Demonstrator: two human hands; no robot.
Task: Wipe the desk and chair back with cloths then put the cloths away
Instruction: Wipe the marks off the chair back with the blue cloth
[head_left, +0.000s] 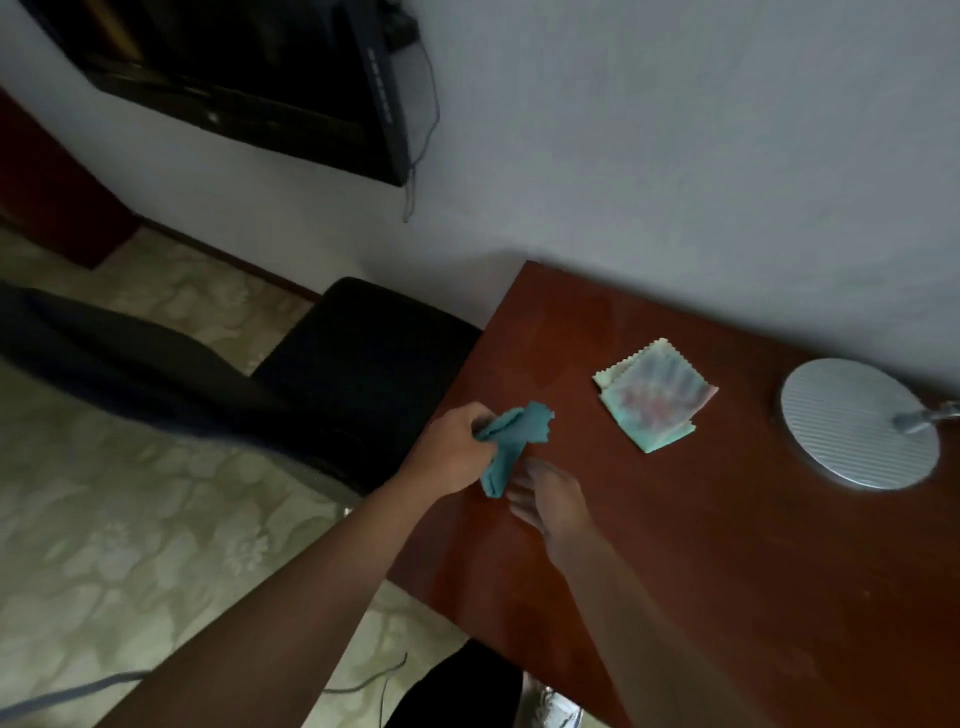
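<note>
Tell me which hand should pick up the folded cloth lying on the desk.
Probably right: the right hand is open and nearer the folded cloth, while the left hand already grips the teal cloth.

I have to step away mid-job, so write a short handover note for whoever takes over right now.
Left hand: grips the crumpled teal cloth at the near left edge of the reddish-brown wooden desk.
Right hand: open, holds nothing, fingers blurred beside the teal cloth over the desk.
Folded pastel cloth with zigzag edges: lies flat on the desk, untouched, left of the round grey lamp base.
Black chair: stands left of the desk.
Done: cannot tell what has been wiped.
Left: finish wiping the desk and chair back, put both cloths away.
</note>
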